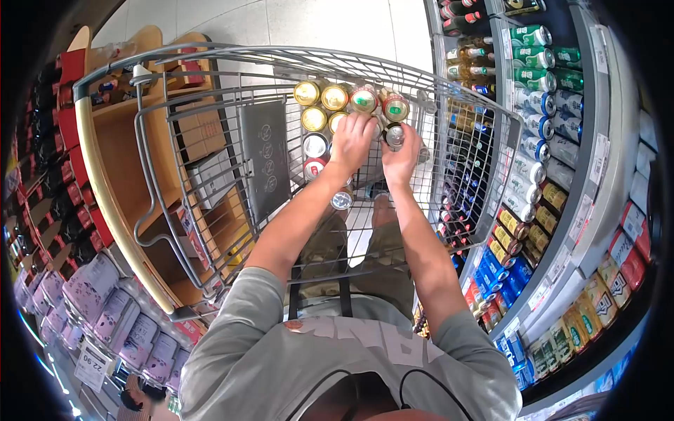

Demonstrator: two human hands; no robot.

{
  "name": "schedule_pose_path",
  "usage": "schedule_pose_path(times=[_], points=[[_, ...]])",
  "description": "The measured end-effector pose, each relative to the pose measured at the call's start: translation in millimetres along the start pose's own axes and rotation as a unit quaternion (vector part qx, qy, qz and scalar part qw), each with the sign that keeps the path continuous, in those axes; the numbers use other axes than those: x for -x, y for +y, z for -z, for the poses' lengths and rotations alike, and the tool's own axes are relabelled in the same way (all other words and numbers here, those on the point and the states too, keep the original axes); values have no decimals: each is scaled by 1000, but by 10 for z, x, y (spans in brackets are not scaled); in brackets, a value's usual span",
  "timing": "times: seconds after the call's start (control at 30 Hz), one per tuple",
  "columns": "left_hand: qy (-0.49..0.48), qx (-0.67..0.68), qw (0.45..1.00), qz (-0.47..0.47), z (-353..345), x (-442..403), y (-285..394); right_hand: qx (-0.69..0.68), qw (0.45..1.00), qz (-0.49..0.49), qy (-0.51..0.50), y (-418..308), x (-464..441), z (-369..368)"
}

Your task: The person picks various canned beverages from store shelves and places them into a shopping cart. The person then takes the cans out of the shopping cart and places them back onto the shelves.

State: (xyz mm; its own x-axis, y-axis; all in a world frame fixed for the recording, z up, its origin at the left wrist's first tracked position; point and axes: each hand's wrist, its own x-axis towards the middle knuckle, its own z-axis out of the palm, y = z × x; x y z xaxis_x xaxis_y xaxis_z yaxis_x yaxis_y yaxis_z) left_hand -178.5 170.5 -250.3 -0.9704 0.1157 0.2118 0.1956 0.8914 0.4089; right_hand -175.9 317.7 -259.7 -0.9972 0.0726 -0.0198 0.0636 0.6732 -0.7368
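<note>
The round, silver-topped metal can point(394, 135) is best kept upright, clamped by the fingers of the right hand point(401, 158); the left hand's point(352, 143) finger grip cannot be told.

This is a shop, probably a supermarket, though the view's edges blur: a wire shopping cart point(262, 196) stands by shelves point(604, 102) of drink cans point(533, 78) and bottles point(470, 53), price labels point(599, 158) line the shelf fronts, and a sign point(92, 365) reads 22.90.
</note>
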Motion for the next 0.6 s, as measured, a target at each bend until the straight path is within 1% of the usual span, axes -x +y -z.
schedule_pose_path(times=[0.1,0.43,0.53,0.6], points=[[22,11,1000,7,-30,-7,-2,-5,1000,4,8,-14,15,-13],[-5,-10,1000,-5,2,58,31,-9,1000,-8,27,-38,56,-35],[-11,8,1000,-12,7,76,27,-7,1000,-22,18,-37,75,-35],[-18,27,999,1,25,90,48,-4,1000,-26,12,-23,87,-28]])
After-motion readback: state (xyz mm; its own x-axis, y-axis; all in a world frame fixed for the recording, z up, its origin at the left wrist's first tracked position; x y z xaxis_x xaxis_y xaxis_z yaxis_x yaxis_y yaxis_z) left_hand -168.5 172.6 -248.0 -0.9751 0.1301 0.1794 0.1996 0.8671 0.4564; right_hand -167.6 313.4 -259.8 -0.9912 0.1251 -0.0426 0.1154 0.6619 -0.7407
